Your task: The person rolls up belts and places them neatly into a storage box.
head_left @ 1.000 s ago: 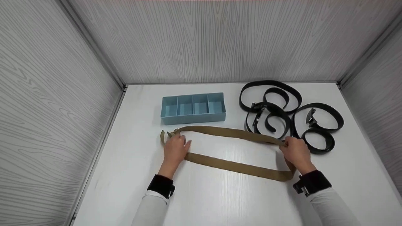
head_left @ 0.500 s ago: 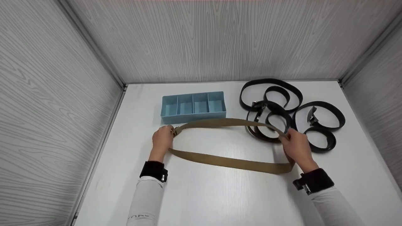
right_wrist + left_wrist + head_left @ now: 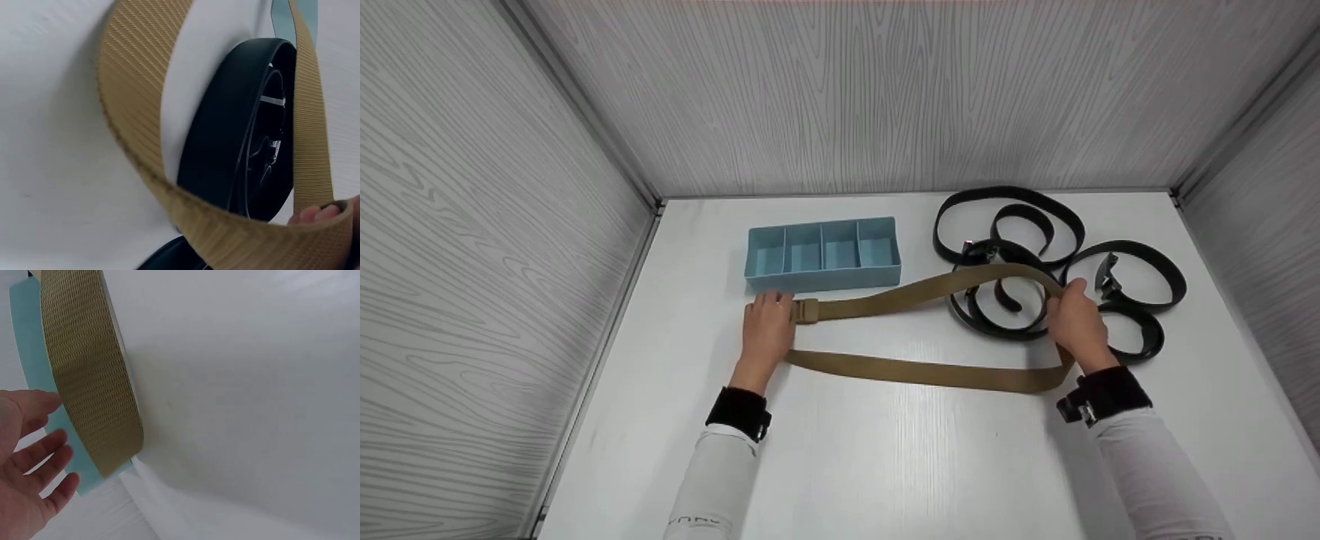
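Note:
A tan webbing belt (image 3: 930, 373) forms a long loop between my two hands, with its tan buckle (image 3: 808, 310) at the left end. Right beside the buckle is my left hand (image 3: 768, 327). In the left wrist view its fingers (image 3: 53, 467) are spread and loosely bent, the thumb at the edge of the webbing (image 3: 90, 365). My right hand (image 3: 1078, 322) grips the loop's right end. The right wrist view shows its fingertips (image 3: 320, 215) inside the fold, the band curving round them.
A blue box (image 3: 821, 280) with several compartments stands just behind the left hand. Black belts with metal buckles lie coiled at the back right: one at the rear (image 3: 1009, 193), one under the tan loop (image 3: 1005, 330), another farther right (image 3: 1140, 249). Wood-grain panels (image 3: 840, 97) enclose the table.
The left hand went left, pulling the belt out, then came back right beside the buckle, its fingers loosened. The right hand moved slightly up and away, so the far strand now crosses the black belt.

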Available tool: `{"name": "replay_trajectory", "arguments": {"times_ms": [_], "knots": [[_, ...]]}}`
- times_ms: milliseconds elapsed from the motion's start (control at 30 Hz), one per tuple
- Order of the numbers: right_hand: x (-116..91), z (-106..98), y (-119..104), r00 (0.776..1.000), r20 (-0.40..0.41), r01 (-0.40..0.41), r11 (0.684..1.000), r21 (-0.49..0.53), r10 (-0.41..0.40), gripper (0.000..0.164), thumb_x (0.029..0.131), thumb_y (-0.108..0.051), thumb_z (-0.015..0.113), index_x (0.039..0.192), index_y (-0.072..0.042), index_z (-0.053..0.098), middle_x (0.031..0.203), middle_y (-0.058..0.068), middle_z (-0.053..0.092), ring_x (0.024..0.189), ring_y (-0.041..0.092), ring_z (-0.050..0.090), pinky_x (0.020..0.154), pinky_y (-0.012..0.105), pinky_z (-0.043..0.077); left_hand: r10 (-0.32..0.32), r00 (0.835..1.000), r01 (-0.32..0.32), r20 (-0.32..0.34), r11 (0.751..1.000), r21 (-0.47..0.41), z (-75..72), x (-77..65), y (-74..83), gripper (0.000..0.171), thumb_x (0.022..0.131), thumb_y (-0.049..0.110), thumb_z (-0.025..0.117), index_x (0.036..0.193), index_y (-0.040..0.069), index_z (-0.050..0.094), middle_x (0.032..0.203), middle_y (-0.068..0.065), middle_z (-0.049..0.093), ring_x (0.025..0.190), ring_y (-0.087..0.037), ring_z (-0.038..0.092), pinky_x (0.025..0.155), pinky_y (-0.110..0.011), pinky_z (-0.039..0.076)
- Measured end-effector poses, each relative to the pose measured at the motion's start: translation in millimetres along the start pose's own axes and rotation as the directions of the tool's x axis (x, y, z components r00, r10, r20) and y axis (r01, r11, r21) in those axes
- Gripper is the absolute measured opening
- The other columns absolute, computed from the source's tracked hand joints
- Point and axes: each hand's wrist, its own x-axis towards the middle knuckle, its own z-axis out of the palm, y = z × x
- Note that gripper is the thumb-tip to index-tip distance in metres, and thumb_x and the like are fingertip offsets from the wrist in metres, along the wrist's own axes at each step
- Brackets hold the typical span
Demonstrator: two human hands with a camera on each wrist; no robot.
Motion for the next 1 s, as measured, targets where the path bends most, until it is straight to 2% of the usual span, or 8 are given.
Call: {"name": "replay_trajectory", "arguments": {"times_ms": [67, 133, 233, 300, 400, 633, 800, 1000], "knots": [[2.9, -1.9, 0.2, 0.999, 0.038, 0.020, 0.999, 0.034, -0.021, 0.032, 0.100, -0.019, 0.030, 0.116, 0.009, 0.030, 0.090, 0.032, 0.054, 0.077, 0.044, 0.056, 0.066, 0.052, 0.043, 0.092, 0.996, -0.092, 0.003, 0.996, -0.007, 2.3, -6.8, 17.8, 0.029, 0.088, 0.010, 0.070, 0.115, 0.001, 0.066, 0.111, -0.017, 0.062, 0.106, -0.035, 0.057, 0.088, -0.051, 0.046], [4.8, -4.1, 0.2, 0.996, 0.076, 0.030, 0.995, 0.091, -0.037, 0.030, 0.100, -0.017, 0.031, 0.114, 0.009, 0.029, 0.092, 0.031, 0.052, 0.082, 0.043, 0.055, 0.072, 0.051, 0.043, 0.234, 0.971, -0.232, 0.048, 0.972, -0.036, 4.5, -15.6, 38.6, 0.026, 0.088, 0.012, 0.072, 0.111, 0.003, 0.068, 0.108, -0.014, 0.063, 0.103, -0.031, 0.059, 0.087, -0.047, 0.047], [7.2, -7.8, -0.4, 0.988, 0.146, 0.021, 0.977, 0.214, -0.053, 0.031, 0.099, -0.014, 0.031, 0.116, 0.012, 0.030, 0.097, 0.027, 0.048, 0.090, 0.039, 0.052, 0.076, 0.044, 0.043, 0.440, 0.881, -0.428, 0.173, 0.897, -0.108, 9.6, -28.8, 68.6, 0.021, 0.088, 0.018, 0.073, 0.107, 0.009, 0.071, 0.104, -0.007, 0.065, 0.098, -0.025, 0.060, 0.084, -0.041, 0.048], [8.6, -10.5, -1.1, 0.978, 0.199, -0.006, 0.955, 0.297, -0.055, 0.029, 0.098, -0.012, 0.031, 0.115, 0.012, 0.034, 0.097, 0.023, 0.047, 0.088, 0.034, 0.051, 0.073, 0.038, 0.043, 0.528, 0.814, -0.519, 0.241, 0.848, -0.103, 15.2, -35.4, 83.7, 0.019, 0.088, 0.021, 0.074, 0.105, 0.013, 0.071, 0.101, -0.003, 0.065, 0.094, -0.021, 0.061, 0.081, -0.038, 0.049], [9.5, -14.0, -1.6, 0.966, 0.252, -0.034, 0.929, 0.368, -0.064, 0.027, 0.096, -0.008, 0.032, 0.112, 0.011, 0.042, 0.093, 0.017, 0.049, 0.079, 0.024, 0.051, 0.067, 0.031, 0.044, 0.573, 0.768, -0.597, 0.286, 0.802, -0.005, 24.6, -42.0, 96.8, 0.019, 0.089, 0.022, 0.073, 0.106, 0.015, 0.072, 0.102, -0.001, 0.065, 0.093, -0.019, 0.061, 0.079, -0.035, 0.049], [8.9, -15.5, -1.4, 0.951, 0.289, -0.026, 0.906, 0.422, -0.107, 0.023, 0.095, -0.002, 0.031, 0.108, 0.010, 0.047, 0.087, 0.012, 0.050, 0.071, 0.015, 0.050, 0.061, 0.027, 0.046, 0.604, 0.771, -0.635, 0.201, 0.710, 0.304, 37.9, -43.5, 93.8, 0.018, 0.093, 0.007, 0.066, 0.106, 0.015, 0.074, 0.098, -0.002, 0.064, 0.082, -0.018, 0.062, 0.063, -0.030, 0.051], [10.5, -15.1, -0.2, 0.952, 0.272, 0.033, 0.926, 0.376, -0.144, 0.017, 0.094, 0.001, 0.032, 0.099, 0.009, 0.047, 0.073, 0.005, 0.046, 0.059, 0.011, 0.046, 0.054, 0.026, 0.041, 0.614, 0.783, -0.603, 0.104, 0.707, 0.369, 41.6, -36.4, 81.7, 0.013, 0.088, 0.003, 0.068, 0.089, 0.012, 0.076, 0.086, -0.004, 0.065, 0.075, -0.020, 0.063, 0.068, -0.033, 0.051], [9.1, -12.6, 1.5, 0.958, 0.233, 0.111, 0.963, 0.244, -0.170, 0.016, 0.093, 0.003, 0.037, 0.091, 0.008, 0.052, 0.069, 0.005, 0.049, 0.058, 0.014, 0.048, 0.055, 0.029, 0.042, 0.634, 0.771, -0.612, 0.057, 0.713, 0.343, 36.7, -29.8, 70.6, 0.016, 0.084, 0.002, 0.069, 0.075, 0.015, 0.073, 0.073, -0.001, 0.066, 0.066, -0.018, 0.062, 0.065, -0.033, 0.047]]}}
